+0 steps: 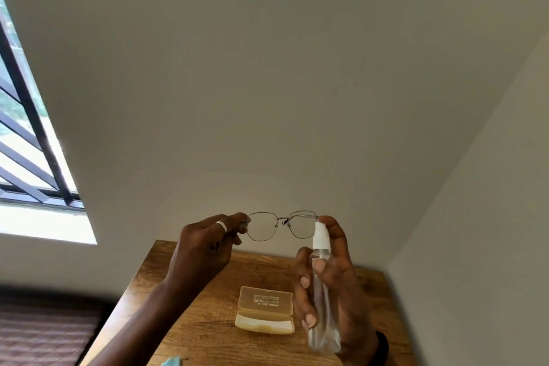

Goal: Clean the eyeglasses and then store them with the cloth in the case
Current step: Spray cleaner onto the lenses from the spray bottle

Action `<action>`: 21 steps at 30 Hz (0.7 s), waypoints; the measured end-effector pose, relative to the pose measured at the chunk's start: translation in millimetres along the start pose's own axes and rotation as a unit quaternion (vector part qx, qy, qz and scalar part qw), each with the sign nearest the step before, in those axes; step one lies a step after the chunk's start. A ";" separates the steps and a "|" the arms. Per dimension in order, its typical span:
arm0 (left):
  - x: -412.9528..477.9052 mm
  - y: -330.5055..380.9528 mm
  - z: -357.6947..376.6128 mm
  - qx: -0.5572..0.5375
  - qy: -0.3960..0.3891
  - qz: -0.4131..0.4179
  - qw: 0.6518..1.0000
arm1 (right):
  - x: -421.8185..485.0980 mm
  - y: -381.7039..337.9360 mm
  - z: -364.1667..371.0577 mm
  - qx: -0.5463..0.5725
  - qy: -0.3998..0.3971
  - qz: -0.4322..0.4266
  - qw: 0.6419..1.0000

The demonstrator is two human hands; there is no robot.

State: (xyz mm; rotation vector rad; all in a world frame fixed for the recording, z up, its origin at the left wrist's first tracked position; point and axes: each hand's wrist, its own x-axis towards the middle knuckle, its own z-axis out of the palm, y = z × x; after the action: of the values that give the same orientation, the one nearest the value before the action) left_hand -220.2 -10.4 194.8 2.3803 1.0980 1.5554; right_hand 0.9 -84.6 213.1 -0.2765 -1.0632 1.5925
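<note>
Above the desk (196, 315): eyeglasses (282, 220), metal rims, clear lenses
Left fingers (234, 221): pinching their left end
Right fingers (300, 279): curled round a spray bottle (322, 300) beside the right lens
Case (265, 310): open, underneath

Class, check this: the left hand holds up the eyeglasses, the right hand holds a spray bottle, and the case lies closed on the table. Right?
No: the head view shows the case lying open on the table. The rest stands.
</note>
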 end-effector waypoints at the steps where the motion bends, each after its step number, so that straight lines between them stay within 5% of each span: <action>1: 0.7 1.6 0.0 0.000 -0.001 0.002 1.000 | 0.5 -0.5 1.8 -0.016 0.003 -0.003 1.000; 21: -5.2 7.7 -10.2 0.006 -0.009 0.002 1.000 | -17.0 -10.7 9.0 -0.168 0.051 0.005 0.985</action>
State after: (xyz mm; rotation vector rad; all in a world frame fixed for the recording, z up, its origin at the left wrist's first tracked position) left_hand -225.8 -22.3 199.1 2.4000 1.1034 1.5309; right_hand 7.5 -104.5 220.1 -0.5840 -1.2495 1.3875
